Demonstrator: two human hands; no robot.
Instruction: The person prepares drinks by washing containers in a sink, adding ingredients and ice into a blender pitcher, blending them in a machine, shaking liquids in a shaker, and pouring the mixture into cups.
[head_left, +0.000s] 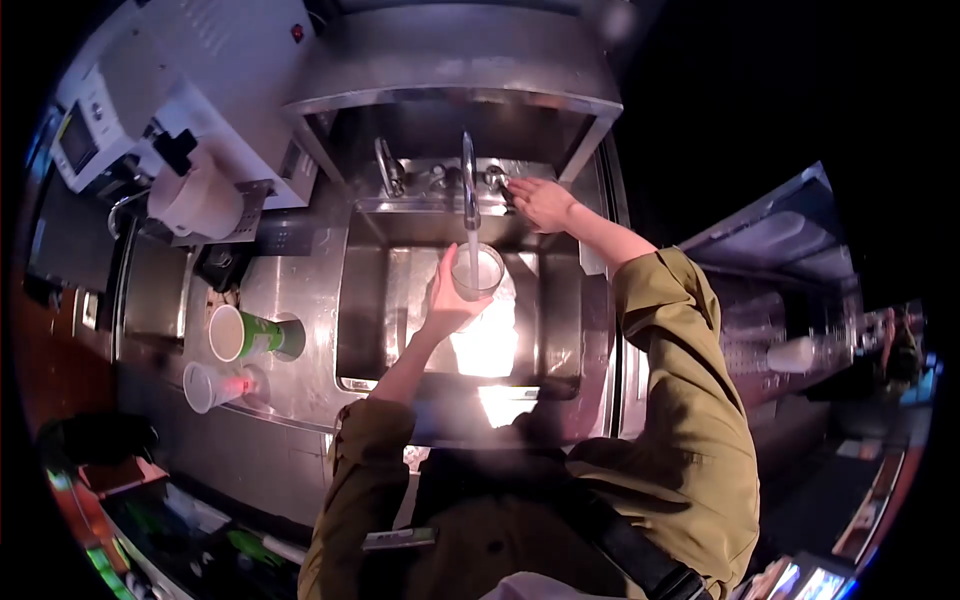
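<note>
My left hand [451, 301] is wrapped round a clear cup [478, 271] held over the sink [360, 330], under the spout of the faucet [469, 180]. A stream of water [474, 252] runs from the spout into the cup. At the back of the sink, my right hand [541, 204] has its fingers on the faucet handle [496, 177] to the right of the spout; part of the grip is hidden.
A second faucet [388, 168] stands left of the spout. A green and white paper cup [243, 334] and a whitish cup [207, 387] are on the steel counter [305, 375] at left. Beyond them is a white pitcher [197, 203]. A steel shelf [455, 60] overhangs the sink's back.
</note>
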